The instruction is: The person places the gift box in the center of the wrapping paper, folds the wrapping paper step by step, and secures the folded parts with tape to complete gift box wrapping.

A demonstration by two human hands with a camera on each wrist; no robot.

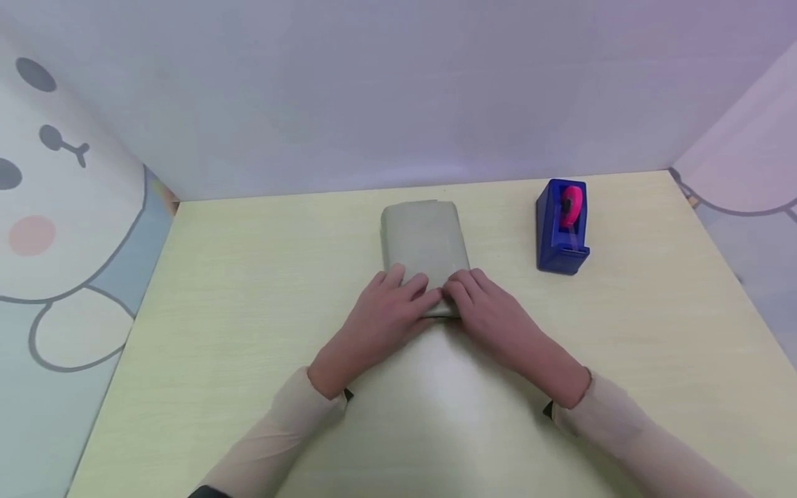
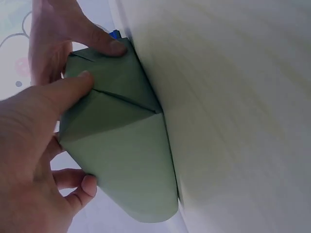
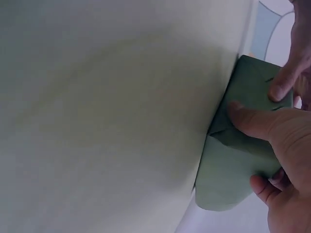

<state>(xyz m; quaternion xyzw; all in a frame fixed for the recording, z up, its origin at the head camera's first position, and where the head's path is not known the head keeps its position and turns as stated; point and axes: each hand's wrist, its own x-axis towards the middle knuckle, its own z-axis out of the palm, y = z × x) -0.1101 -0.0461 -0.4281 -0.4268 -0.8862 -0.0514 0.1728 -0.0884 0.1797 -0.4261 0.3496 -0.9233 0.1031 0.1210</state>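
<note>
Standing apart, right of wrapped package (image 1: 425, 238): blue tape dispenser (image 1: 562, 238).

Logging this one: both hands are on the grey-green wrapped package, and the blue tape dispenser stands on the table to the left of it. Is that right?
Not quite: the head view shows the blue tape dispenser to the right of the wrapped package. The rest holds: the left hand and right hand are both on the package, and the dispenser stands on the table.

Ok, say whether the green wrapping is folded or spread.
Folded: the left wrist view shows creased flaps across one end of the package.
</note>
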